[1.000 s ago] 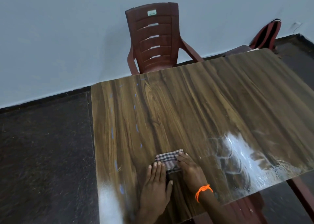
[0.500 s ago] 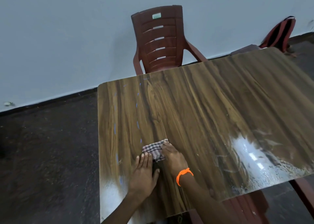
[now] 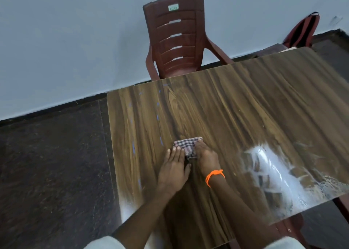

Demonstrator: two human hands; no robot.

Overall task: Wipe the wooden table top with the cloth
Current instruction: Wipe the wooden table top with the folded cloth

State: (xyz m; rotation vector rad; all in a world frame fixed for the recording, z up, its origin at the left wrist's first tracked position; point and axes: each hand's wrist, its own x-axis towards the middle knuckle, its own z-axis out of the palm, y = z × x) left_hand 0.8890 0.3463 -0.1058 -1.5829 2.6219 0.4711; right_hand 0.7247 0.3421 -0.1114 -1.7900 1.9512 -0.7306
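1. Head view: left hand and right hand both lie flat, palms down, grip open, pressing the small folded checked cloth onto the brown wood-grain desk, near its left-centre.
2. Risk: cloth bunches or slips out under uneven pressure; the glare patch could hide missed areas.

Dim, cool, flat indoor light; wall reads grey-blue. Strong white glare patch on the glossy counter at its near right edge, a fainter one at the near left corner. Soft overall focus, slight motion smear, wide-angle bowing at the frame edges; floor dark and grainy.
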